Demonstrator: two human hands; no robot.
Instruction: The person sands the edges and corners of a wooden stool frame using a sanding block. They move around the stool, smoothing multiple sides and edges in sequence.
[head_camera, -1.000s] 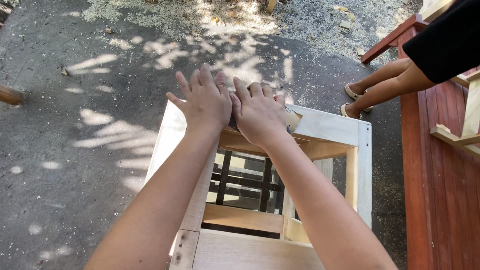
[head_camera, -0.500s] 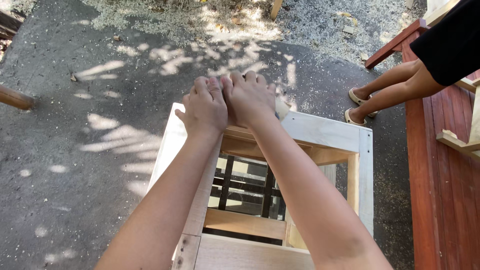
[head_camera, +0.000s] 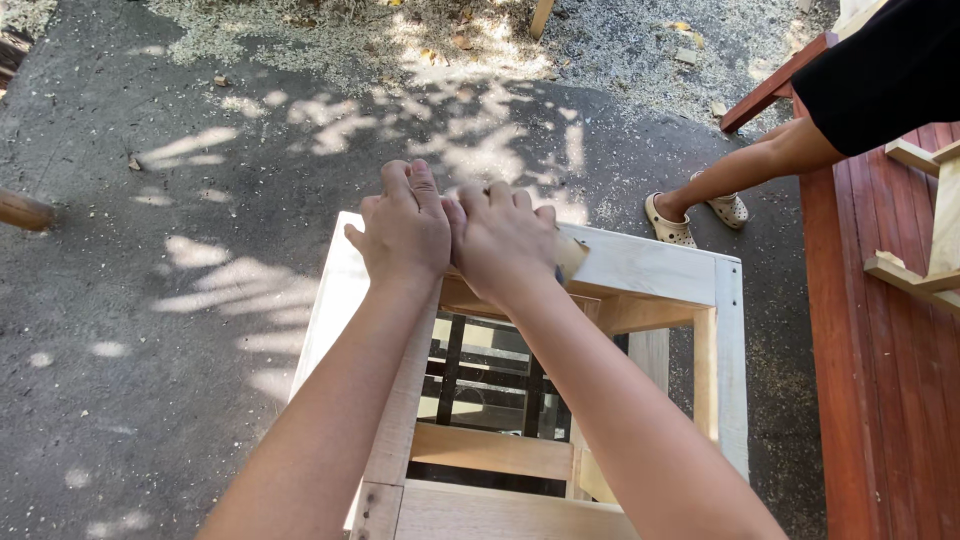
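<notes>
We press both hands, left (head_camera: 403, 228) and right (head_camera: 503, 243), side by side, fingers curled, onto a sanding block (head_camera: 568, 256) on the frame's (head_camera: 655, 266) far rail.

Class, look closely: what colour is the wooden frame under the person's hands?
Pale, unfinished light wood, the wooden frame shows best in the head view.

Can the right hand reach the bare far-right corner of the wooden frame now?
Probably yes: the right hand already presses on the wooden frame's far rail, and nothing lies between it and that corner.
</notes>
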